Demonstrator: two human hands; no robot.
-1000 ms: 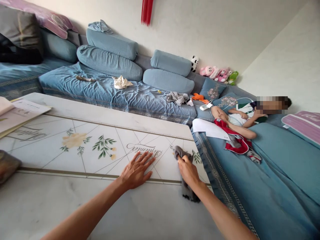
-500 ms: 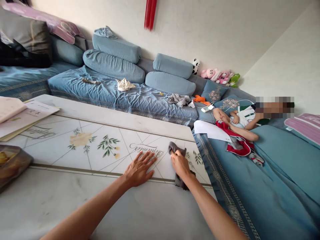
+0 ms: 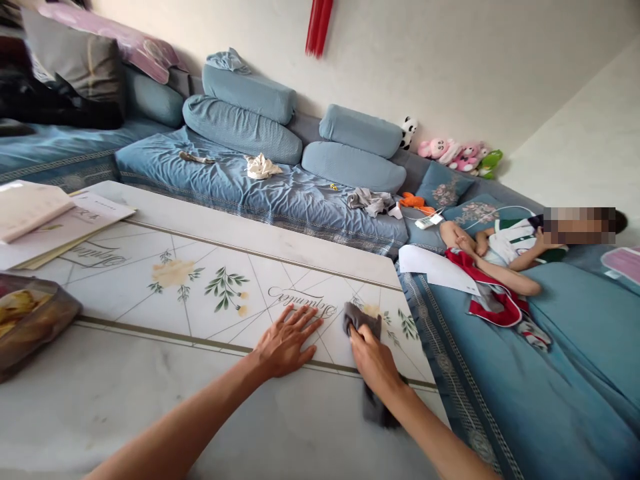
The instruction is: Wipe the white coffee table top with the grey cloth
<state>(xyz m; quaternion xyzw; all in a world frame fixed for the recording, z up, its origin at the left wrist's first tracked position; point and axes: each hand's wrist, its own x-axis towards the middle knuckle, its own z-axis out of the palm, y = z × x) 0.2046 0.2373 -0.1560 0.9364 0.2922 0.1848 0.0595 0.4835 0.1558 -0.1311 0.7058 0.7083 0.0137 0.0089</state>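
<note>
While the left hand (image 3: 286, 343) lies open and palm-down on the white marble-patterned table (image 3: 250, 243), its fingers spread and holding nothing, the right hand (image 3: 374, 363) is closed firmly around a crumpled grey cloth (image 3: 361, 320), pressing it against the tabletop near the table's right end. The cloth bunches out ahead of the fingers, and its loose end trails beneath the wrist toward the near side. The hands are close together but not touching, both on a printed panel of green leaves and a pale yellow flower, beside its near border line. At the table's left corner lie a stack of cream papers and booklets (image 3: 60, 217) and, nearer, a clear plastic food container (image 3: 35, 320). Beyond the far edge stretches a blue quilted sofa cushion (image 3: 260, 200), with rounded blue bolsters (image 3: 240, 127) along the wall. Past the right end, a person (image 3: 500, 250) lies on blue bedding (image 3: 550, 373) under a red garment (image 3: 495, 307), near white paper sheets (image 3: 435, 270).
</note>
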